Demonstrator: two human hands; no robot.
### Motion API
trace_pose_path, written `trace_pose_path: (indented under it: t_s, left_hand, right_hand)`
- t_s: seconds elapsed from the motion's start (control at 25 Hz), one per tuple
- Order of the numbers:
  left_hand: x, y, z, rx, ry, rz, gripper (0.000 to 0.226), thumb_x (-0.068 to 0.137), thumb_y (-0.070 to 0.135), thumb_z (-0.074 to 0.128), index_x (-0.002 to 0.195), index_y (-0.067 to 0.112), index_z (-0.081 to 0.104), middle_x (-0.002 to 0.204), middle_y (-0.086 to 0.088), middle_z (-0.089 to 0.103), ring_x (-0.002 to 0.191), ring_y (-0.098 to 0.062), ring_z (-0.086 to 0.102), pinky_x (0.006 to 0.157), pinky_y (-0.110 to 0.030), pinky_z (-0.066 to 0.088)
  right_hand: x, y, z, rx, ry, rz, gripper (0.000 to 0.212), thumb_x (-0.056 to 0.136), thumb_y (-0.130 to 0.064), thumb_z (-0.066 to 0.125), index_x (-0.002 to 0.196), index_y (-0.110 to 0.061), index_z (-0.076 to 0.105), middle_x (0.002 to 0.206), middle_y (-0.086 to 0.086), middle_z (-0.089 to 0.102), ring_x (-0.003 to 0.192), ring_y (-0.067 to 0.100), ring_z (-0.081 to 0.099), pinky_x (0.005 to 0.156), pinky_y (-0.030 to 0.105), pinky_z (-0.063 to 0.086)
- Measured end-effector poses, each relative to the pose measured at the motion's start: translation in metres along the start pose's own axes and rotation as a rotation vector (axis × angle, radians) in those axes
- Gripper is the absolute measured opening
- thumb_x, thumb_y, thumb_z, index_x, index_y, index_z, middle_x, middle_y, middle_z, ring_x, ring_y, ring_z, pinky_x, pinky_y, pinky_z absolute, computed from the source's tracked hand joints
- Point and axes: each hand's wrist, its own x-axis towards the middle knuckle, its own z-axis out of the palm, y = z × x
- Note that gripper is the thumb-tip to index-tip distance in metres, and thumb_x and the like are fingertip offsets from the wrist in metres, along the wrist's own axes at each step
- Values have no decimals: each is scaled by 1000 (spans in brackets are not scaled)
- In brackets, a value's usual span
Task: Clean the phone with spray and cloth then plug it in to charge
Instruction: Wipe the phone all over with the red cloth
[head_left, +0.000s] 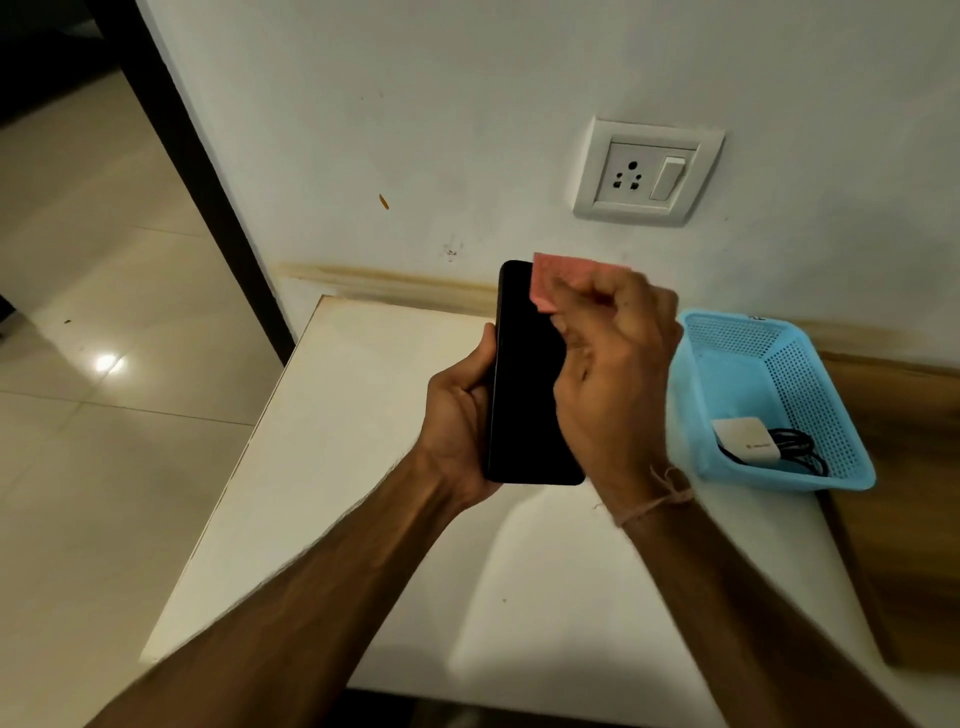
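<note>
The left hand (460, 415) grips the black phone (524, 384) above the white table (353, 441), with the phone's long axis running near to far. The right hand (613, 364) pinches a pink cloth (548, 283) against the phone's far end. The charger (748, 441) lies in the blue basket (810, 384), just right of that hand.
</note>
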Motion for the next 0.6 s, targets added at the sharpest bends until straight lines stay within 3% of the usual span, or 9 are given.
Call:
trace_pose_path:
  t_s: [0.12,0.24,0.4,0.44,0.52,0.6]
  left_hand:
    - [0,2,0,-68,9,6,52,93,52,55,121,13,73,120,-12,72,107,-31,70,88,-40,57]
    - [-2,4,1,-91,-50,0,56,92,52,54,126,10,70,121,-13,72,109,-32,69,95,-44,56]
    - [3,-4,-2,-148,-22,-3,55,99,43,47,140,8,58,144,-14,56,137,-33,48,120,-49,30]
    - [3,-5,-2,-147,-24,-3,54,98,43,47,137,9,61,142,-14,58,135,-33,51,118,-50,32]
    - [2,-4,-2,-135,-50,5,50,95,45,53,126,9,70,125,-14,70,116,-33,65,104,-45,50]
    - [1,-3,-2,-107,-22,18,47,93,48,55,113,12,76,112,-12,74,103,-32,69,92,-42,55]
  right_hand:
    - [-4,-2,4,24,-109,-126,35,92,-14,47,119,-14,70,116,6,64,113,30,52,94,44,49]
    - [13,16,-3,42,20,21,30,91,-4,58,117,-12,70,116,5,64,113,30,51,94,46,49]
    - [-14,-13,15,60,-123,-130,29,90,-7,61,117,-14,71,120,3,64,115,28,51,93,44,48]
    - [-11,-11,15,59,-117,-127,29,91,-9,59,116,-15,71,120,3,64,115,28,51,92,44,48]
    - [3,3,10,44,-9,-26,30,92,-11,55,116,-17,70,118,2,64,112,29,51,90,46,48]
    - [3,3,9,31,7,10,34,93,-17,49,120,-17,69,120,2,63,113,29,50,91,44,48]
